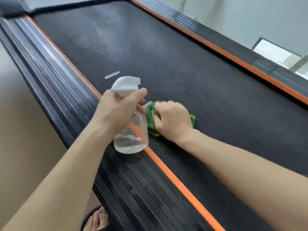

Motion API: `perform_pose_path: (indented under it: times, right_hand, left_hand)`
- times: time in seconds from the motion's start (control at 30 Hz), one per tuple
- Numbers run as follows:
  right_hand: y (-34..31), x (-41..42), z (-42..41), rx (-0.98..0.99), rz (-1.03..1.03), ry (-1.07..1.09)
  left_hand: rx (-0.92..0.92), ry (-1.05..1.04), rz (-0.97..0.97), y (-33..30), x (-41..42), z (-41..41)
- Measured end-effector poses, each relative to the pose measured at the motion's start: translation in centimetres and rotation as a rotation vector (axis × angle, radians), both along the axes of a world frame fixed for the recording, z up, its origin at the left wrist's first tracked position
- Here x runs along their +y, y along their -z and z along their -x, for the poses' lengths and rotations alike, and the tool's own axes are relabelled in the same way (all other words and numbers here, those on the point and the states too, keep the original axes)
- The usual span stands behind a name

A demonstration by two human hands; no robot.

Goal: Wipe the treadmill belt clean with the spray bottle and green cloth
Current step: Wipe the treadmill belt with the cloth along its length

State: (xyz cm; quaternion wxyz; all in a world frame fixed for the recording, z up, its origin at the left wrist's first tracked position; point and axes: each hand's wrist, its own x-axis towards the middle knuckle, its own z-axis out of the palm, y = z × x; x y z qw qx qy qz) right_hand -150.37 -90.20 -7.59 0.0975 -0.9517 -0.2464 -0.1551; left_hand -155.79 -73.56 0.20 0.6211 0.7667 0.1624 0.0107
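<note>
The black textured treadmill belt point(166, 60) runs diagonally across the head view between two orange strips. My left hand point(118, 110) grips the neck of a clear spray bottle point(131, 137) with a white trigger head, held above the near orange strip, nozzle aimed over the belt. Just to its right, my right hand point(173, 120) presses a crumpled green cloth point(150, 120) flat against the belt, close to the near edge. Most of the cloth is hidden under that hand.
Ribbed black side rails point(50, 77) flank the belt beyond each orange strip point(176, 180). A small white mark point(112, 75) lies on the belt ahead of the bottle. A foot in a sandal point(96, 219) stands on the beige floor at left. A white wall rises at right.
</note>
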Motion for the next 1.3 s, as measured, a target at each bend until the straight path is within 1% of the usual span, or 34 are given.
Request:
perform_pose_path:
  times: [0.17,0.23,0.3,0.37,0.43,0.5,0.57,0.73,0.8,0.87,0.9,1.0,1.07,1.17,1.23,1.3]
  right_hand:
    - [-0.5,-7.1,10.4,0.099,0.015,-0.190]
    - [-0.7,-8.6,10.9,0.099,0.033,-0.288]
    - [-0.6,-7.3,8.7,0.052,0.094,-0.355]
    - [-0.3,-4.1,4.8,0.013,0.086,-0.268]
    - [-0.2,-1.0,1.1,-0.001,0.031,-0.096]
    - [-0.2,0.4,0.2,0.007,0.004,-0.008]
    - [-0.1,-0.7,2.2,-0.002,-0.012,-0.008]
    - [-0.5,-9.1,12.6,0.087,0.009,-0.169]
    - [-0.6,-10.8,13.3,0.084,0.032,-0.253]
    - [-0.3,-9.8,10.8,0.040,0.081,-0.296]
    - [-0.1,-8.3,8.7,0.020,0.090,-0.258]
    - [0.1,-3.3,2.0,0.015,0.028,0.030]
    - [0.1,-1.5,0.9,0.027,0.004,0.121]
    - [0.0,-2.8,4.3,-0.009,-0.025,0.110]
    - [0.0,-4.5,7.7,0.017,-0.029,0.070]
    - [0.1,-6.0,10.3,0.032,-0.025,0.036]
  left_hand:
    - [0.021,0.037,-0.017,0.1,-0.1,0.2]
    - [0.039,0.064,-0.037,0.0,-0.2,0.5]
    - [0.045,0.090,-0.047,-0.1,-0.6,0.8]
    - [0.042,0.081,-0.060,-0.2,-0.9,1.0]
    - [0.039,0.084,-0.102,-0.1,-1.0,1.1]
    - [0.042,0.096,-0.115,-0.2,-1.0,1.2]
    - [0.058,0.099,-0.117,-0.2,-1.0,1.4]
    - [0.071,0.138,-0.132,-0.9,-1.6,1.6]
    - [0.083,0.119,-0.161,-1.0,-1.5,1.6]
    - [0.086,0.107,-0.183,-0.9,-1.5,1.5]
    - [0.087,0.097,-0.191,-0.9,-1.5,1.5]
    - [0.100,0.052,-0.199,-1.0,-1.7,1.5]
    - [0.112,0.030,-0.218,-1.2,-1.7,1.5]
    - [0.126,0.017,-0.232,-1.2,-1.9,1.4]
    - [0.132,0.019,-0.231,-1.1,-1.9,1.4]
    - [0.148,0.073,-0.219,-1.1,-2.0,1.6]
